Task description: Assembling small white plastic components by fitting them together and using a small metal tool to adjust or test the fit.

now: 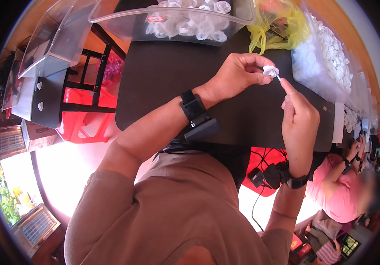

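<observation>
Over the dark table point(163, 84), my left hand point(238, 76) pinches a small white plastic part point(270, 70) between thumb and fingertips. My right hand point(299, 104) comes up from the right, its fingers curled and the index finger pointing at that part. A thin white piece point(279, 78) sticks out between the part and my right fingertip. Whether it belongs to the part or is separate, I cannot tell. What the other right fingers hold, if anything, is hidden.
At the table's far side stands a clear bin point(124, 20) of white plastic parts. A yellow plastic bag point(278, 26) lies beside it. Another bin point(307, 77) with small white pieces is at the right. A red stool point(84, 123) stands left; a person in pink point(335, 190) works at right.
</observation>
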Demonstrator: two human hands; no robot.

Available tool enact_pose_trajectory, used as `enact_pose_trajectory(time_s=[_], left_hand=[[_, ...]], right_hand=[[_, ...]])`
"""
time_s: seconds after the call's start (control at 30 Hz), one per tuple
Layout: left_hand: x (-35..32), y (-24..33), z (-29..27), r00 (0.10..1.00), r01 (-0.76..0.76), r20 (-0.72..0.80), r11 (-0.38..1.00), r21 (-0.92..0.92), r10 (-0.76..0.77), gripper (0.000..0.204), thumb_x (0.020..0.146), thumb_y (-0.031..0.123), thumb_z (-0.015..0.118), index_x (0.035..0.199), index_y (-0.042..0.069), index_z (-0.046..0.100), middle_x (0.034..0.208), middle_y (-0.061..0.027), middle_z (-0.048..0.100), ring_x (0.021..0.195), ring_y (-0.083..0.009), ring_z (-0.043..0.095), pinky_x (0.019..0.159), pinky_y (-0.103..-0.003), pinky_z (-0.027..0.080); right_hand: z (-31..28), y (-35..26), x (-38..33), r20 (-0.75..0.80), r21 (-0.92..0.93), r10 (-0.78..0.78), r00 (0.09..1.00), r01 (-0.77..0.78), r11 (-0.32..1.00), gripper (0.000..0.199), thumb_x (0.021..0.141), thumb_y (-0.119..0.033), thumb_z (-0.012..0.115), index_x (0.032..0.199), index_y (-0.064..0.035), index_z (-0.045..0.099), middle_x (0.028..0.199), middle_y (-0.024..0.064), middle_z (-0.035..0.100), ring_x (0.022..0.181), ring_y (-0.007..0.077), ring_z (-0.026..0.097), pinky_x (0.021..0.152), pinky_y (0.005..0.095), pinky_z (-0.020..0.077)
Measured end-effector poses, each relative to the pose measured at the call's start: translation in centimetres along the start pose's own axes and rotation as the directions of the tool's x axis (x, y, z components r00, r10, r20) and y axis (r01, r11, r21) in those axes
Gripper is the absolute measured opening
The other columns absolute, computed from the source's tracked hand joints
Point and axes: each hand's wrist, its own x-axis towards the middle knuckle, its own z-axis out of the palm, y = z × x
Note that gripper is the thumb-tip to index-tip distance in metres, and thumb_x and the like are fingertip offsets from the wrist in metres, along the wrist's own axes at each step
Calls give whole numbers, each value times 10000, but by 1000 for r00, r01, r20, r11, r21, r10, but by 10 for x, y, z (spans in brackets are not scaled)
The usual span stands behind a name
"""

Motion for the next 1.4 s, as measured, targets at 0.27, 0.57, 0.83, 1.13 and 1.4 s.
enact_pose_trajectory(time_s=[0.27, 0.57, 0.83, 1.13, 1.4], left_hand=[[1, 3, 1, 1000, 0, -13, 994, -107, -1, 307, 848, -22, 706, 1145, -5, 630, 1082, -82, 679, 983, -143, 659, 892, -284, 544], [1, 3, 1, 999, -33, -12, 997, -69, 32, 300, 840, -34, 711, 1127, 0, 631, 1083, -79, 675, 970, -126, 655, 877, -272, 549], [1, 3, 2, 1000, -20, -13, 998, -58, 19, 297, 844, -32, 707, 1131, 0, 636, 1075, -78, 680, 961, -121, 657, 875, -269, 549], [0, 2, 0, 1000, -30, 0, 997, 74, 30, 307, 839, -16, 718, 1140, -3, 658, 969, -66, 704, 892, -106, 668, 821, -248, 552], [3, 4, -2, 997, -77, 25, 984, 162, 74, 330, 846, 12, 725, 1168, 30, 653, 943, -42, 698, 854, -74, 650, 769, -221, 534]], right_hand=[[-4, -2, 0, -57, 75, 41, 998, -37, 997, 345, 856, 57, 544, 1161, -52, 662, 775, 180, 587, 638, 332, 587, 615, 378, 480], [-5, -5, 5, -10, 23, 29, 1000, -28, 999, 317, 862, 43, 550, 1146, -42, 663, 843, 200, 626, 697, 371, 614, 629, 403, 485], [-6, -5, 7, 33, 53, 65, 997, -66, 996, 300, 867, 39, 546, 1135, -26, 663, 903, 225, 646, 739, 393, 631, 653, 408, 496], [-6, 3, 11, 86, 81, 20, 996, -27, 996, 277, 881, 24, 540, 1127, -17, 661, 925, 240, 647, 757, 397, 638, 661, 400, 501], [-6, 4, -1, 59, 135, 112, 992, -119, 984, 316, 894, 34, 512, 1166, -34, 657, 771, 172, 606, 624, 256, 602, 616, 358, 492]])
